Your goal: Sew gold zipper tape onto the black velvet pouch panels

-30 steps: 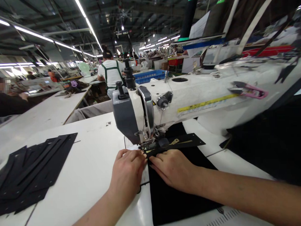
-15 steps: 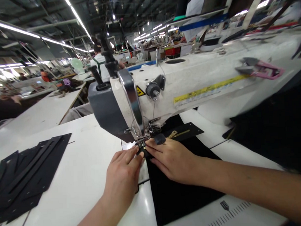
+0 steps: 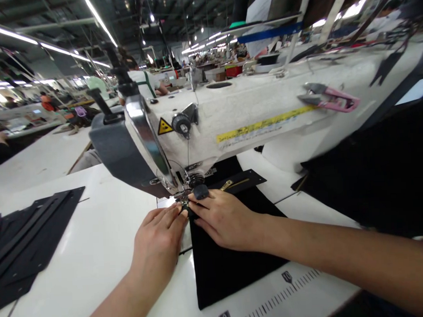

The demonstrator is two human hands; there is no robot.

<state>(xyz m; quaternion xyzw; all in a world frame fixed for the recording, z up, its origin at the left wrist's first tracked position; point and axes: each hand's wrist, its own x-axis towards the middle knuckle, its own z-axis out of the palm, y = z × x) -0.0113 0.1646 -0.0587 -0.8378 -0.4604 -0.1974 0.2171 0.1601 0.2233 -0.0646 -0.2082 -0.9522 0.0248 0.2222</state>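
Observation:
A white industrial sewing machine [image 3: 231,116] stands across the table. Under its presser foot [image 3: 185,196] lies a black fabric piece [image 3: 232,264] with a gold zipper [image 3: 233,183] running toward the back. My left hand [image 3: 159,239] lies flat on the table just left of the foot, its fingertips touching the fabric's edge. My right hand [image 3: 224,218] rests flat on the black fabric, fingers stretched toward the needle and pressing the piece down.
A stack of black cut pieces [image 3: 23,239] lies at the table's left. Pink thread snips [image 3: 329,98] sit on the machine's arm. A ruler scale [image 3: 272,299] is printed along the front edge. Dark cloth [image 3: 371,171] is heaped at right. A person [image 3: 139,82] works at a far table.
The view has shifted closer and to the right. Both hands have slid forward with the black fabric toward the presser foot, and less zipper shows in front of the needle.

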